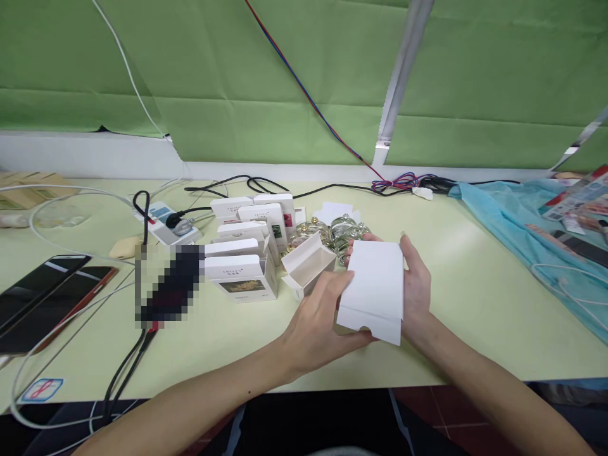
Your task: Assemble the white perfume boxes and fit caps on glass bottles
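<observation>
White, the carton [373,275] was held between the left hand [316,323] and the right hand [417,282] above the bench [479,297], near its front edge. Its long axis ran roughly front to back, a notched flap [387,326] facing that front edge.
</observation>
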`<state>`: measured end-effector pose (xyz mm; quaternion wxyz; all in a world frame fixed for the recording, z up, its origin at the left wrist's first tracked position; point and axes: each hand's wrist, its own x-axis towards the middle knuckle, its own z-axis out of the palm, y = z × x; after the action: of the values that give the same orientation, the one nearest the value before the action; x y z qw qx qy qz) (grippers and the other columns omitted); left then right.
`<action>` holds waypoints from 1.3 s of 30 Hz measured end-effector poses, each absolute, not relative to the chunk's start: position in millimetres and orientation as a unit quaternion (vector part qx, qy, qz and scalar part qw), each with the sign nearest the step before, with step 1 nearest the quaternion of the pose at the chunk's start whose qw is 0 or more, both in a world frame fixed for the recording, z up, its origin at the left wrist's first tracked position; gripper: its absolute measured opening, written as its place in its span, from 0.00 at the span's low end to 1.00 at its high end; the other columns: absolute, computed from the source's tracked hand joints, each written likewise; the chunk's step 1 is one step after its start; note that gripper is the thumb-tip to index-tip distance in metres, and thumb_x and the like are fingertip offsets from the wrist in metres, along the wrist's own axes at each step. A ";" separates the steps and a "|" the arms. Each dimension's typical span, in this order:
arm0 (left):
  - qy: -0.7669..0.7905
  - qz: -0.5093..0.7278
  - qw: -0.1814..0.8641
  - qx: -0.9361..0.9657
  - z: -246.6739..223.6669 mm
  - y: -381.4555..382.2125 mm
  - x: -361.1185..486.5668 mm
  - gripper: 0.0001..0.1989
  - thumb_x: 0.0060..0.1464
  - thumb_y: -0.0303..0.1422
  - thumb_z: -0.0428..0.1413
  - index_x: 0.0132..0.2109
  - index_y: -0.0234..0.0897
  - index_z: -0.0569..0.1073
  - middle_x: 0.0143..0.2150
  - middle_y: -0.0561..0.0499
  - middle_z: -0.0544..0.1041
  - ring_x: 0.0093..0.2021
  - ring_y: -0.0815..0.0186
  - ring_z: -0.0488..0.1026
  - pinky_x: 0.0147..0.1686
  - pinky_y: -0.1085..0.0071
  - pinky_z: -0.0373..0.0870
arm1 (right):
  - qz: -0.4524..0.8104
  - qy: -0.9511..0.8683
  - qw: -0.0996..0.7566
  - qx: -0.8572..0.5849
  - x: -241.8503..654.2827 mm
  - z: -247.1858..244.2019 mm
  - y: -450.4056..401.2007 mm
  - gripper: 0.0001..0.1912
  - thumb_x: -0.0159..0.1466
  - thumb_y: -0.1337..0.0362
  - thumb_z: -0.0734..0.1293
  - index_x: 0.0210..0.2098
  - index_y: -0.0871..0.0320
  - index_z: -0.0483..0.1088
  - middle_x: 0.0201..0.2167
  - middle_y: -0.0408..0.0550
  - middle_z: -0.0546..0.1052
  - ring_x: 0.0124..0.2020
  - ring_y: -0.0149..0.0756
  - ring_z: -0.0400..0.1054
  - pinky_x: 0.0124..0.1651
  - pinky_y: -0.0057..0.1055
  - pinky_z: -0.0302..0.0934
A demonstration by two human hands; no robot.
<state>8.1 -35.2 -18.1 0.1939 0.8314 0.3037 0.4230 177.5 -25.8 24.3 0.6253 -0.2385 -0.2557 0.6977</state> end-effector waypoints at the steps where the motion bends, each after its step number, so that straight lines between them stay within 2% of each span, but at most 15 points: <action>1: 0.293 0.430 0.180 0.835 -17.5 -35.2 8.5 0.46 0.47 0.36 0.70 0.68 0.46 0.54 0.50 0.45 0.71 0.46 0.58 0.75 0.33 0.68 0.77 | 0.697 -0.259 0.625 -0.238 176.4 24.7 -26.5 0.25 0.64 0.38 0.64 0.43 0.52 0.74 0.43 0.51 0.83 0.48 0.52 0.79 0.51 0.53 0.74; 6: 0.278 0.451 0.144 0.836 -17.3 -35.6 9.3 0.47 0.44 0.30 0.68 0.68 0.42 0.55 0.57 0.38 0.66 0.54 0.53 0.73 0.35 0.66 0.79 | 0.690 -0.284 0.619 -0.244 174.6 24.9 -27.7 0.28 0.64 0.35 0.61 0.44 0.52 0.75 0.43 0.51 0.83 0.48 0.53 0.79 0.50 0.53 0.75; 12: 0.291 0.434 0.164 0.837 -22.5 -37.8 7.8 0.46 0.46 0.29 0.69 0.69 0.43 0.55 0.63 0.35 0.62 0.62 0.49 0.68 0.42 0.63 0.81 | 0.683 -0.282 0.625 -0.253 175.4 25.0 -27.2 0.29 0.65 0.35 0.61 0.44 0.52 0.75 0.44 0.52 0.83 0.47 0.52 0.79 0.49 0.52 0.75; 17: 0.290 0.464 0.167 0.820 -22.1 -37.1 9.8 0.48 0.44 0.31 0.72 0.68 0.43 0.56 0.64 0.34 0.65 0.64 0.47 0.69 0.49 0.57 0.80 | 0.671 -0.293 0.637 -0.242 173.5 24.2 -26.1 0.29 0.65 0.33 0.62 0.44 0.51 0.75 0.44 0.51 0.83 0.48 0.51 0.79 0.51 0.52 0.75; 23: 0.252 0.538 0.211 0.776 -20.9 -33.2 12.2 0.50 0.43 0.37 0.75 0.68 0.45 0.56 0.64 0.36 0.69 0.65 0.47 0.69 0.59 0.50 0.75 | 0.674 -0.270 0.648 -0.230 172.4 23.7 -26.2 0.30 0.60 0.32 0.67 0.45 0.51 0.75 0.46 0.50 0.82 0.51 0.51 0.78 0.52 0.51 0.75; 27: 0.226 0.576 0.254 0.744 -19.6 -33.7 13.5 0.50 0.44 0.38 0.75 0.68 0.45 0.56 0.64 0.37 0.70 0.62 0.50 0.74 0.56 0.54 0.78 | 0.670 -0.278 0.651 -0.225 172.0 24.3 -28.5 0.31 0.58 0.33 0.70 0.46 0.51 0.75 0.48 0.50 0.81 0.53 0.52 0.77 0.55 0.50 0.74; 30: 0.230 0.600 0.244 0.726 -14.4 -34.9 12.5 0.50 0.43 0.40 0.75 0.67 0.45 0.58 0.62 0.38 0.72 0.59 0.51 0.77 0.53 0.55 0.79 | 0.662 -0.302 0.649 -0.224 172.5 22.3 -29.5 0.32 0.57 0.31 0.70 0.47 0.49 0.75 0.49 0.50 0.81 0.56 0.52 0.75 0.57 0.51 0.73; 33: 0.234 0.611 0.227 0.722 -6.2 -36.0 10.6 0.51 0.41 0.42 0.76 0.67 0.45 0.58 0.62 0.38 0.73 0.59 0.50 0.76 0.54 0.54 0.79 | 0.655 -0.327 0.643 -0.224 173.0 18.8 -29.9 0.33 0.56 0.31 0.70 0.49 0.48 0.75 0.50 0.50 0.80 0.59 0.53 0.73 0.59 0.51 0.71; 39: 0.257 0.616 0.286 0.688 2.8 -38.7 10.1 0.47 0.44 0.43 0.74 0.66 0.43 0.61 0.59 0.38 0.75 0.58 0.49 0.78 0.52 0.55 0.80 | 0.650 -0.390 0.612 -0.224 173.6 10.7 -31.1 0.39 0.53 0.29 0.70 0.54 0.45 0.70 0.57 0.50 0.76 0.59 0.54 0.72 0.57 0.49 0.71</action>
<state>10.1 -38.7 2.8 0.2858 0.6877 0.2569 0.6160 173.6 -31.1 10.7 0.6122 -0.2239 -0.3901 0.6503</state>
